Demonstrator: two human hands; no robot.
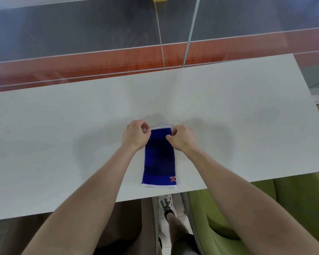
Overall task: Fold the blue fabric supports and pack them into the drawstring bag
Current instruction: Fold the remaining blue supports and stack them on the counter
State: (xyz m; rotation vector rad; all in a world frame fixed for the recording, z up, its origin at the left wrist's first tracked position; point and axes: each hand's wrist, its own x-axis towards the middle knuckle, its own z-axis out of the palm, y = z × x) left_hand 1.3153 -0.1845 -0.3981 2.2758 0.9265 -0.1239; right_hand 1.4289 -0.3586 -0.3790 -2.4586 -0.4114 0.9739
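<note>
Bare forearms reach forward from the bottom of the view over the near edge of a smooth, matte white table (63, 126). Between them lies the blue fabric support (159, 159) — a flat, long rectangle of knitted stretch cloth, lying lengthwise away from the person, close to the table's near edge and roughly in the middle of its width. Its body is royal blue with darker navy panels through the centre, and a narrow white band trims each short end. Small orange lettering (173, 179) sits at the near right corner, too blurred to read.

Curled fingers of the left hand (135, 135) pinch the far left corner of the support at its white trim; the right hand (181, 138) pinches the far right corner the same way — both fists closed on the cloth.

Below the table edge show a white laced shoe (165, 204) and the rounded, glossy shell of a lime-green chair (247, 208).
</note>
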